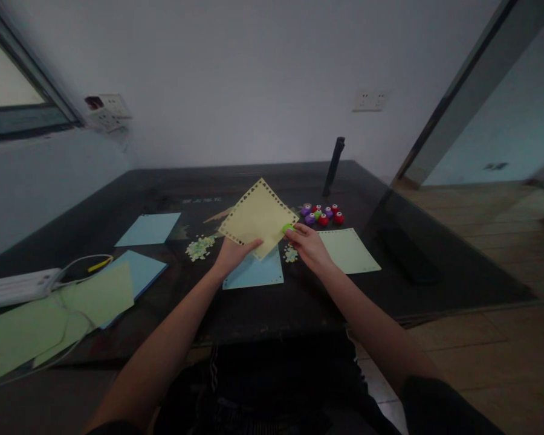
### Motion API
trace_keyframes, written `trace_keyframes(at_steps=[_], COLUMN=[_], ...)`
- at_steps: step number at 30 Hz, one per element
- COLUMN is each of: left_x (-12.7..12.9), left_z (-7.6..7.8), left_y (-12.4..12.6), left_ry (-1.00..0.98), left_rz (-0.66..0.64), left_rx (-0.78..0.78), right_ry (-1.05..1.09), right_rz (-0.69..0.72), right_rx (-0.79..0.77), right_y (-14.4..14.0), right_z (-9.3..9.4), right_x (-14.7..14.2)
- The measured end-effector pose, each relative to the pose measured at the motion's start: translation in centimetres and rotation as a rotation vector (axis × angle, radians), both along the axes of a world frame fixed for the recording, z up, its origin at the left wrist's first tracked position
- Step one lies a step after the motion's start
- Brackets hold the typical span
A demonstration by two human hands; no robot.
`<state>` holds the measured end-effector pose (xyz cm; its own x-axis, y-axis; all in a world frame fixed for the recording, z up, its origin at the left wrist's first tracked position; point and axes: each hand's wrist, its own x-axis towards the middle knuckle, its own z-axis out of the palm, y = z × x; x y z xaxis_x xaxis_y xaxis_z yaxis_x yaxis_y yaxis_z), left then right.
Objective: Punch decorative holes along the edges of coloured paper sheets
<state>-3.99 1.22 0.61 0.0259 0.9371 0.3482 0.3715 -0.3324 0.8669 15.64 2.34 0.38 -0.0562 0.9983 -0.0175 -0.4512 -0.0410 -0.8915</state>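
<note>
Left hand (233,252) pinches yellow sheet (258,217) (corner pointing up); right hand (307,243) grips green punch (288,228).

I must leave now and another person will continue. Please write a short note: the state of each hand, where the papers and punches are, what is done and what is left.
Left hand: holds the yellow sheet up by its lower corner.
Right hand: grip closed on a green punch at the sheet's right edge.
Other punches, red and purple, lie behind the right hand.
Done: holes run along the sheet's upper edges; the pale green sheet at right is punched; paper bits lie on the dark table.
Left: the lower left edge looks partly unpunched. A blue sheet lies at left.
</note>
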Motion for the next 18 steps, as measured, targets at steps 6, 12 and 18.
trace_keyframes(at_steps=[6,12,18], left_x=[-0.01,0.01,-0.02], left_z=[-0.07,0.17,0.33], left_y=[0.00,-0.08,-0.07], left_ry=[-0.019,-0.005,0.009], left_rz=[-0.031,-0.017,-0.021], left_rx=[0.036,0.010,0.014], right_ry=[0.004,-0.004,-0.005], right_rz=[-0.006,-0.020,-0.022], right_rx=[-0.015,-0.027,-0.037], right_y=[-0.16,-0.28,-0.25], right_z=[0.22,0.38,0.51], right_x=[-0.06,-0.04,-0.03])
